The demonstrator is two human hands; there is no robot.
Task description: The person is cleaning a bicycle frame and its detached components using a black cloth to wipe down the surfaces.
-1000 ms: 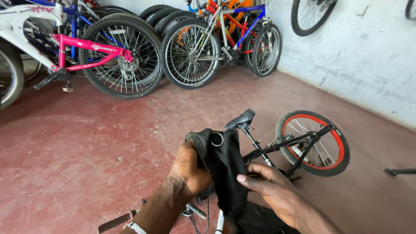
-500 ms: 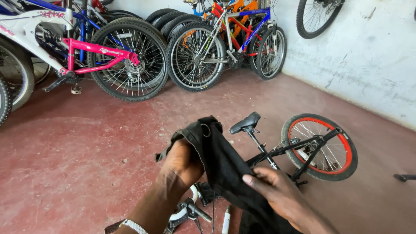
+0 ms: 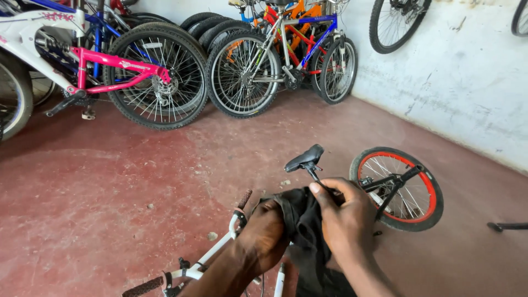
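My left hand (image 3: 264, 236) and my right hand (image 3: 346, 220) both grip a black rubber inner tube (image 3: 305, 242), bunched between them and hanging down toward the bottom edge. Right below the hands lies a small bicycle with white handlebars (image 3: 220, 250), brown grips and a black saddle (image 3: 304, 159). Its black frame runs to a rear wheel with a red tyre (image 3: 399, 187) to the right of my right hand. The lower end of the tube is out of view.
Several bicycles lean along the far wall, among them a pink and white one (image 3: 104, 71) and a blue and orange one (image 3: 297, 49). A wheel (image 3: 396, 22) hangs on the white wall. The floor (image 3: 110, 198) is red concrete. A dark bar (image 3: 506, 226) lies at right.
Both hands have dropped lower and drawn together, gathering the tube into a tighter bunch. The view has shifted so the small bicycle's handlebars show more.
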